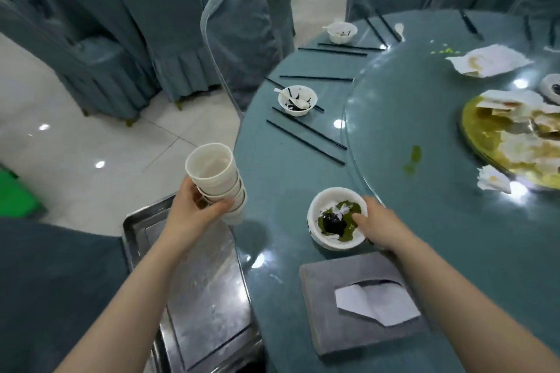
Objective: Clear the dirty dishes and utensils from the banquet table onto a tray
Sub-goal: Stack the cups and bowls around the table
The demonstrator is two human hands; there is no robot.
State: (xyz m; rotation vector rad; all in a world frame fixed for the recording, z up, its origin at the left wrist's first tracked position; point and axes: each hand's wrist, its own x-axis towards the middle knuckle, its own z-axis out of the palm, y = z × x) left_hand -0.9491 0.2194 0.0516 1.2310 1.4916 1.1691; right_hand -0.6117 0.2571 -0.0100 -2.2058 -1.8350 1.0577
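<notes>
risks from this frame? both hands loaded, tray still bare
1. The left hand grips a tilted stack of cups above the tray; it could shed a cup when lowered.
2. The right hand holds the near bowl by its rim, thumb inside over green and black residue; a tilt may spill sauce.
3. That bowl sits beside the tissue box; swinging it across to the tray could drip on the table.
</notes>
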